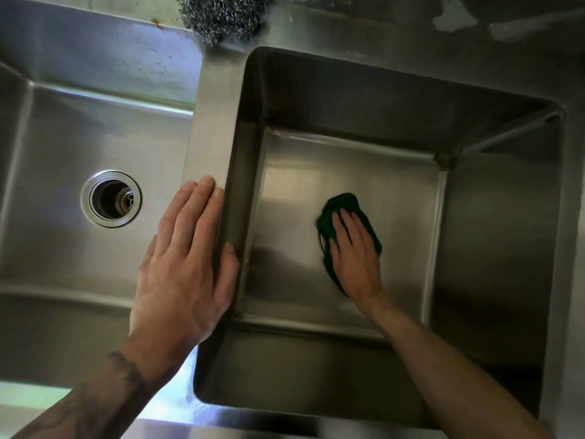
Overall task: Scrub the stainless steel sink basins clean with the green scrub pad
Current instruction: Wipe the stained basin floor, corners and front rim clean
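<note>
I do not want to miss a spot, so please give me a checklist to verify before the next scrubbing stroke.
1. The green scrub pad lies flat under the right hand on the right basin floor: ok.
2. The left hand rests flat on the divider, bracing: ok.
3. The far right corner is free of grime: not ok, dark residue sits there.
4. The right basin's drain is clear: cannot tell, it does not show.
5. The steel wool on the back rim is away from the stroke: ok.
</note>
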